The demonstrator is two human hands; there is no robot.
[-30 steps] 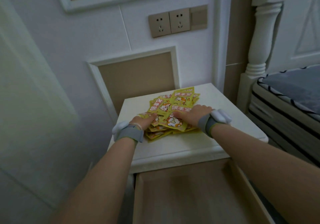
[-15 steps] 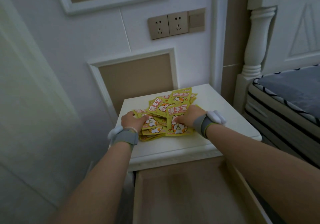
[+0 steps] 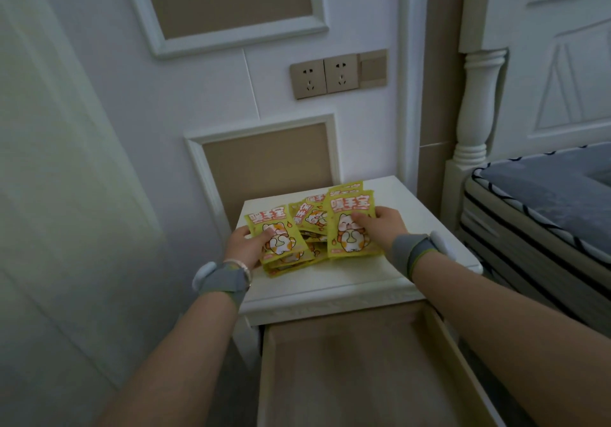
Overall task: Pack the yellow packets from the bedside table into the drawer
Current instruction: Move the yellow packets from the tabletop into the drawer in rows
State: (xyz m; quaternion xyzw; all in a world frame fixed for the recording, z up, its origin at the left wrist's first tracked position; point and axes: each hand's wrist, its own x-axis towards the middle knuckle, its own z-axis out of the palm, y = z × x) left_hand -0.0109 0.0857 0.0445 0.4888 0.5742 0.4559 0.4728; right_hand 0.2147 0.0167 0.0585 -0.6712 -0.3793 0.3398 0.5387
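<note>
Fingers [image 3: 264, 236] of the left hand [image 3: 244, 248] pinch a yellow packet with a cat on it, and the right hand [image 3: 380, 228] grips another one the same way. Beside them on the right is the big bed [image 3: 542, 201] with its grey cover. Below the hands, the drawer [image 3: 363, 370] is pulled out and its wooden bottom shows. Above it is the white worktop [image 3: 347, 281] of the bedside table. On that worktop lies the heap of yellow packets [image 3: 312, 224], between the two hands. On the wall are two brown sockets [image 3: 325, 77]. Each wrist wears a grey band [image 3: 221, 282].
</note>
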